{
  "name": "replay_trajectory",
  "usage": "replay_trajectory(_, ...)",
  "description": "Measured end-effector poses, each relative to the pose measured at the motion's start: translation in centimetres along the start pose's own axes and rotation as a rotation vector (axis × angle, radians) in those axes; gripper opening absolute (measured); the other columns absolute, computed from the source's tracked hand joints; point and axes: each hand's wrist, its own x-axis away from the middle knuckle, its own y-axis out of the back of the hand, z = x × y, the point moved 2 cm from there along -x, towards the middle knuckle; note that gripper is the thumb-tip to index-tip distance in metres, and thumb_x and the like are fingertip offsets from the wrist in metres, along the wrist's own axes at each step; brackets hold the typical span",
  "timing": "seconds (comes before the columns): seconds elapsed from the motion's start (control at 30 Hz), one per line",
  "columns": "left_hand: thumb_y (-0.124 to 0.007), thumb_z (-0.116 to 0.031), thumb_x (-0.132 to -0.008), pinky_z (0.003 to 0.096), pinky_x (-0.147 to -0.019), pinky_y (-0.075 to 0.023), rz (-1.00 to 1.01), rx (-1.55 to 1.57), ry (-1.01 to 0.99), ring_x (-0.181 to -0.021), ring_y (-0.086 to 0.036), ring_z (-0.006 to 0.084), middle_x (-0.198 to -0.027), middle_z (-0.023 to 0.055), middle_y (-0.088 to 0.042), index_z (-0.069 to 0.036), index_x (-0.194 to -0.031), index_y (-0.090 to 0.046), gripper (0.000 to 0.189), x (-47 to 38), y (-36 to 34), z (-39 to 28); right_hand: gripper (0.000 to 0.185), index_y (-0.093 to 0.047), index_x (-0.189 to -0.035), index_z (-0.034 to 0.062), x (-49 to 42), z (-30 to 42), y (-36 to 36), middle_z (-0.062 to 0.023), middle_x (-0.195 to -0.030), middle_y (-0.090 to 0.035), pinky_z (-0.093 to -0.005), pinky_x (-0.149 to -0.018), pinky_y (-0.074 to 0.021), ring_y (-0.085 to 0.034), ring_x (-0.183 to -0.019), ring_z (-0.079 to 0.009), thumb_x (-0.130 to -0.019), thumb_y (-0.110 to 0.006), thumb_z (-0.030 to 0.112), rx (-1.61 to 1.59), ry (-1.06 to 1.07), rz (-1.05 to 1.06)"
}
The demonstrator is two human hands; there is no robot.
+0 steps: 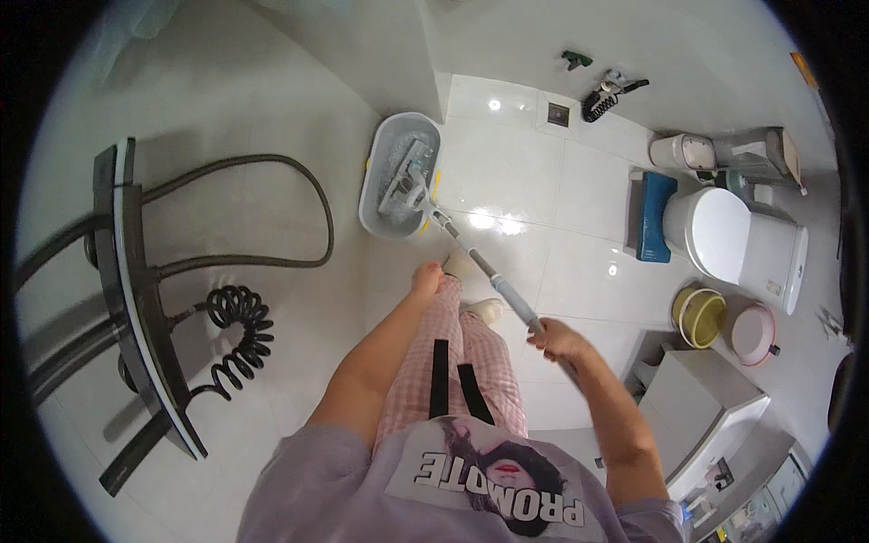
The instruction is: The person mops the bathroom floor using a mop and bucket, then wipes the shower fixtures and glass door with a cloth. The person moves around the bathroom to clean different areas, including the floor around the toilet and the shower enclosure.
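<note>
My right hand (558, 339) is wrapped around the grey and white pole (517, 302) of a mop. The pole slants up and left to a mop head (407, 180), which lies in water inside a grey plastic basin (368, 203) by the wall. My left hand (428, 278) hangs near my pink checked trouser leg, below the basin and apart from the pole; its fingers look curled, but whether it holds anything is not clear.
A shower fixture (139, 292) with hoses spans the left side. At right stand a toilet (719, 234), a blue footstool (655, 217), a yellow bucket (699, 317), a pink basin (752, 332), a bin (682, 151) and a white cabinet (706, 407). A floor drain (558, 115) lies near the far wall.
</note>
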Motion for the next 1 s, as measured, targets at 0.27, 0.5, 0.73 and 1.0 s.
replay_trajectory(0.27,-0.050,-0.044,-0.086,0.0431,-0.099,-0.0345,-0.625,-0.628,-0.482,-0.113,-0.045,0.0396,-0.122,0.0290,-0.045,0.008,-0.125,-0.040,0.066,-12.6,5.3,-4.4,0.036,-0.044,-0.108,0.0039,14.3,-0.7,-2.7,-0.0261,-0.082,-0.061,-0.0514,-0.072,-0.0470,-0.059,-0.078,-0.0449,-0.079,-0.057,0.022,0.472,-0.036,-0.097)
replay_trajectory(0.5,-0.041,-0.052,-0.088,0.0373,-0.074,-0.0461,-0.258,-0.230,-0.109,-0.078,-0.060,0.0254,-0.085,0.0140,-0.064,0.001,-0.096,-0.063,0.058,-12.5,8.5,-9.1,0.035,-0.048,-0.103,0.0022,20.4,0.3,-3.9,-0.0238,-0.076,-0.062,-0.0502,-0.067,-0.0471,-0.059,-0.074,-0.0432,-0.082,-0.058,0.029,0.391,-0.137,-0.052)
replay_trajectory(0.73,-0.041,-0.025,-0.090,0.0322,-0.063,-0.0397,-0.715,0.449,-0.434,-0.069,-0.048,0.0153,-0.077,0.0043,-0.052,-0.002,-0.080,-0.057,0.029,-13.0,13.5,9.4,0.027,-0.053,-0.095,-0.0021,8.1,-0.6,-6.8,-0.0262,-0.085,-0.061,-0.0487,-0.073,-0.0467,-0.060,-0.083,-0.0417,-0.079,-0.057,0.019,0.283,0.107,-0.053)
replay_trajectory(1.0,-0.041,-0.027,-0.089,0.0291,-0.081,-0.0364,-0.468,0.762,-0.060,-0.080,-0.044,0.0168,-0.085,0.0031,-0.043,-0.007,-0.082,-0.045,0.021,2.8,-0.5,3.6,0.015,-0.052,-0.090,-0.0011,7.0,-0.4,-10.1,-0.0252,-0.080,-0.062,-0.0492,-0.067,-0.0487,-0.062,-0.075,-0.0416,-0.080,-0.049,0.010,0.334,0.009,-0.159)
